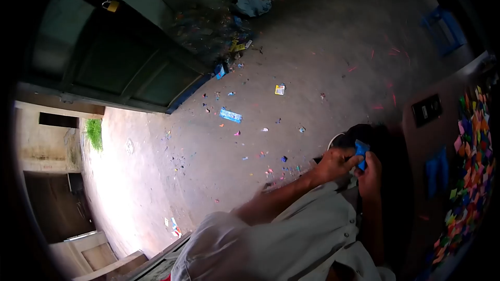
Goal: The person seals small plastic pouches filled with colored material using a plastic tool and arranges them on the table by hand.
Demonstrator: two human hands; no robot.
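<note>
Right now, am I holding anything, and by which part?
Yes, a small blue piece of unclear material, pinched around its end nearer you by your left hand and right hand.

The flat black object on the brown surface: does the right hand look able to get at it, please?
Probably yes: nothing visible covers the black object or blocks the right hand, though that hand would likely have to release the small blue item first.

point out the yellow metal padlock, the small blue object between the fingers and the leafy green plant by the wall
Yellow metal padlock (pixel 113 7): head view, on its body
Small blue object (pixel 361 149): head view, on its upper middle
Leafy green plant (pixel 94 133): head view, mid-foliage
</note>
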